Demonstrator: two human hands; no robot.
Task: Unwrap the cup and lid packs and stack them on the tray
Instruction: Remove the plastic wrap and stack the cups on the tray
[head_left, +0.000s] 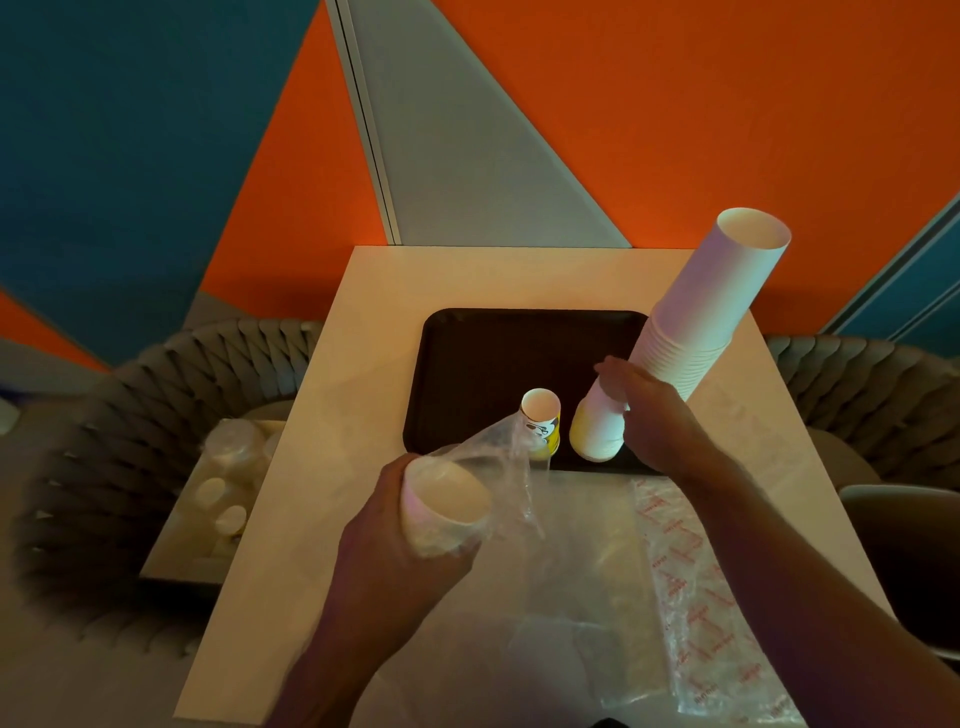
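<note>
Left hand grips a short stack of white paper cups, fingers curled round its side, mouth of the top cup facing up toward the viewer. Clear plastic wrap is still bunched round this stack and trails off toward 1 o'clock, reaching the tray edge.

Right hand rests against the lower part of a tall stack of white cups, fingers extended along it rather than wrapped; a firm grip cannot be confirmed. Tall stack leans toward 1 o'clock, base down on the tray, open mouth at the top. Rims show as tight rings mid-stack; individual count not readable.

Black tray sits on a pale table, at 12 o'clock from the left hand. On the tray, near edge: one cup with a yellow printed design, upright, mouth open, just beside the tall stack's base.

Count: three cup groups visible, one tray.

Two flattened clear wrappers lie on the table at 5 o'clock from the right hand, one with red print.

At 9 o'clock, off the table, a box of wrapped lids, blurred.
</note>
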